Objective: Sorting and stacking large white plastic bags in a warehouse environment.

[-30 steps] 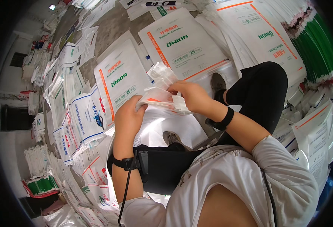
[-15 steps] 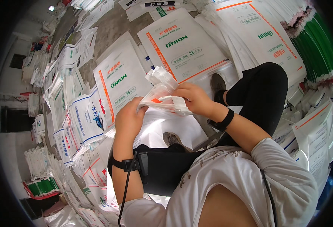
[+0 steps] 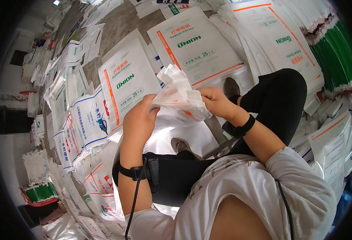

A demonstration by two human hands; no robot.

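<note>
Between my hands is a crumpled white plastic sack (image 3: 178, 93) with a bit of orange print, its folded edges bunched upward. My left hand (image 3: 138, 120) grips its left side, thumb and fingers closed on the edge. On the other side my right hand (image 3: 217, 102) pinches the sack's right edge with curled fingers. Beneath the held sack lies a plain white sheet (image 3: 192, 134), over which one of my shoes (image 3: 180, 145) shows. Just beyond my hands, a stack of white sacks with green and orange print (image 3: 130, 80) lies left, and a similar stack (image 3: 196, 44) lies right.
Another stack of printed sacks (image 3: 276, 44) is at the upper right, beside a bundle of green sacks (image 3: 338, 52). Blue-edged white sacks (image 3: 90, 116) spread over the left side. My bent leg (image 3: 282, 94) stands to the right. Piled bundles (image 3: 36, 168) line the far left wall.
The sack has opened out wider and stands higher between my hands. My right hand has shifted slightly right, gripping the sack's edge; my left hand has moved slightly.
</note>
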